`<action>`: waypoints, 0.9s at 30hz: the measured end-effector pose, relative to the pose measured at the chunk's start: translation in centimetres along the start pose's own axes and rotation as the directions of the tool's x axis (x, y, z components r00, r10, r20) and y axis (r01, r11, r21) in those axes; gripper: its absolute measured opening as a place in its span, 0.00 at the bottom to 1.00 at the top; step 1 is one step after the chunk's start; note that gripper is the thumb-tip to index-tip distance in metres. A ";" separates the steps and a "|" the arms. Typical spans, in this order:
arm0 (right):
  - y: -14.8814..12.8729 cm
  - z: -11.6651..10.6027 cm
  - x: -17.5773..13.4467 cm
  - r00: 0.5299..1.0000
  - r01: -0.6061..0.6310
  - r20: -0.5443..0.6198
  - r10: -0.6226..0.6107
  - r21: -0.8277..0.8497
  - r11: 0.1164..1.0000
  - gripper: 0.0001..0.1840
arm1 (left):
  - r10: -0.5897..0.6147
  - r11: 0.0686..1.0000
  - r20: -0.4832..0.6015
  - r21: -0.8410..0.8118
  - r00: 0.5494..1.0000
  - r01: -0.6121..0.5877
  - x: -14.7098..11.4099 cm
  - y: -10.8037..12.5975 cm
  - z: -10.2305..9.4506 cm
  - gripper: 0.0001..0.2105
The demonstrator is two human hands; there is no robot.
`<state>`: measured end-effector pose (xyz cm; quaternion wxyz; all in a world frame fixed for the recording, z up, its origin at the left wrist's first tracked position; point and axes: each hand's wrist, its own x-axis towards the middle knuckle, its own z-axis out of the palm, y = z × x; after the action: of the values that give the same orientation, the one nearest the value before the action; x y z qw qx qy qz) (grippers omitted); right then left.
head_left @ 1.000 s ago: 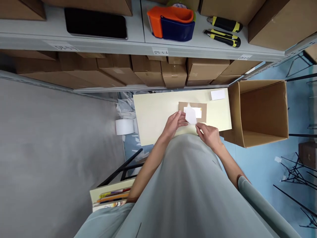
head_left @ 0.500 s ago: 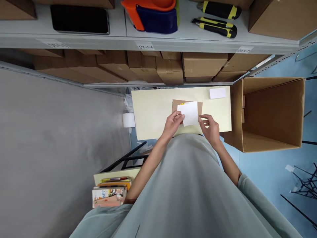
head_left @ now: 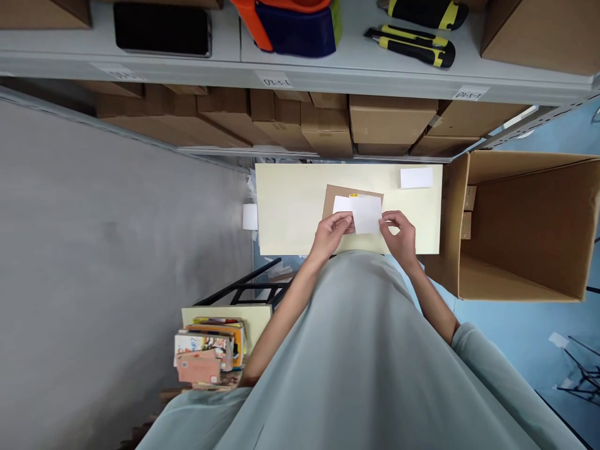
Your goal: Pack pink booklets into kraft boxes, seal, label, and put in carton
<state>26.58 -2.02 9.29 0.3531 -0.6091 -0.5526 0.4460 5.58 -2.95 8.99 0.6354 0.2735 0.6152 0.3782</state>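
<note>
A small white square sheet (head_left: pixel 367 214) is between my two hands, above a flat brown cardboard piece (head_left: pixel 330 192). My right hand (head_left: pixel 398 237) pinches its right edge between thumb and fingers. At its lower left edge, the fingers of my left hand (head_left: pixel 332 234) are pinched together on the sheet. Another white patch (head_left: pixel 342 204) lies on the cardboard, partly behind the sheet; whether it is separate paper I cannot tell. A yellow mark shows at the sheet's top edge.
The cream table (head_left: pixel 290 206) carries a white stack of paper (head_left: pixel 416 177) at back right. An open carton (head_left: pixel 525 225) stands to the right. Overhead, a grey shelf (head_left: pixel 309 75) holds a phone (head_left: pixel 162 29), utility knives (head_left: pixel 415 47) and a tape dispenser (head_left: pixel 295 28). Books (head_left: pixel 206 353) lie lower left.
My right hand has come to the sheet's right edge, where it was slightly apart before. The sheet has shifted right and turned straighter, uncovering a white patch at its left. The view has shifted slightly.
</note>
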 end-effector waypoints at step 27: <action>7.8 2.4 13.6 0.870 -0.355 0.425 0.250 0.187 0.916 0.19 | -0.357 0.928 -0.126 -0.158 0.926 0.336 3.4 -7.7 -3.9 0.17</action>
<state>26.99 10.20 -0.90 0.2366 -0.5354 -0.4458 0.6773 2.69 -4.98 0.42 0.6602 0.0876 0.6739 0.3198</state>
